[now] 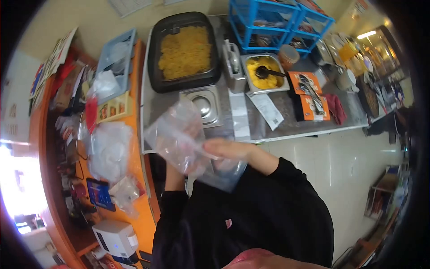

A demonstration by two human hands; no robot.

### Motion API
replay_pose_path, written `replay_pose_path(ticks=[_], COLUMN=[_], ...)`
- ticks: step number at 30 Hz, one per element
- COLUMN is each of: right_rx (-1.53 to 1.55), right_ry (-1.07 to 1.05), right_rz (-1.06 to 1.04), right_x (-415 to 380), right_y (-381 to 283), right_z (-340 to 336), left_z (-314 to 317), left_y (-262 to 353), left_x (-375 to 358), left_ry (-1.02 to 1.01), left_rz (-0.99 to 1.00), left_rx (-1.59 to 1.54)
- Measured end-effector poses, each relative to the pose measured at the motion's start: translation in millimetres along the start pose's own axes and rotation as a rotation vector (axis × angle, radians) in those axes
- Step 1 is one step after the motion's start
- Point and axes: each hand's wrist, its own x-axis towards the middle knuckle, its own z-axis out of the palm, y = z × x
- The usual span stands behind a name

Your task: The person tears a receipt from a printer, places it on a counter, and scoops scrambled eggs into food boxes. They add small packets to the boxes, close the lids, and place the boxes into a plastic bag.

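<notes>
A clear plastic bag [172, 139] is spread between my two hands, just in front of the metal counter. My left hand [190, 152] is blurred and seen through the plastic, with its fingers around the bag. From the right side my right hand [226, 149] grips the bag, thumb and fingers closed on the film. Part of the bag hangs below my right hand, against my black top. Just beyond the bag lies a square steel lid [212, 110] on the counter. Behind it stands a large black tray [152, 67] of yellow noodle-like food [185, 53].
A steel container [268, 89] holds yellow food and a black ladle [271, 71]. Nearby are a printed receipt [266, 110], orange packets [307, 83] and a blue rack [262, 31]. On the orange counter [144, 188] at left lie plastic bags [110, 150], a tablet [101, 194] and a white printer [115, 240].
</notes>
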Motion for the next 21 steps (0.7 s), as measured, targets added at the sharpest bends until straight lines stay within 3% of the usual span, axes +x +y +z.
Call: replay_pose_path(ticks=[1, 3, 6, 9, 10, 13, 16, 17, 19, 20, 21], right_rx=[0.097, 0.299, 0.334, 0.134, 0.051, 0.278, 0.105, -0.008, -0.300, -0.351, -0.402], right_ry=[-0.069, -0.218, -0.324, -0.273, -0.162, -0.208, -0.101, 0.024, 0.319, 0.512, 0.700], right_rz=[0.083, 0.021, 0.082, -0.004, -0.200, -0.291, -0.521, -0.500, -0.160, 0.111, 0.387], right_x=[-15, -29, -53, -87, -102, -178, -269, -299, -343, -353, -360], right_y=[-10, 2, -8, -7, -8, 13, 20, 23, 23, 6, -3], right_z=[15, 22, 10, -17, -24, -67, -108, -117, -133, -128, -123], left_z=[8, 16, 22, 22, 20, 16, 27, 43, 111, 171, 185], left_y=[-20, -53, -80, -78, -72, -54, -56, -63, -71, -68, -78], left_x=[3, 2, -9, -32, -43, -76, -99, -98, -74, -58, -51], left_ry=[-0.023, -0.072, -0.107, -0.088, -0.077, -0.048, -0.122, -0.189, -0.308, 0.125, 0.177], left_rz=[-0.116, -0.313, -0.535, -0.559, -0.528, -0.430, -0.354, -0.327, -0.323, -0.466, -0.554], left_rx=[-0.191, -0.499, -0.723, -0.627, -0.544, -0.303, -0.109, -0.076, -0.069, 0.057, 0.165])
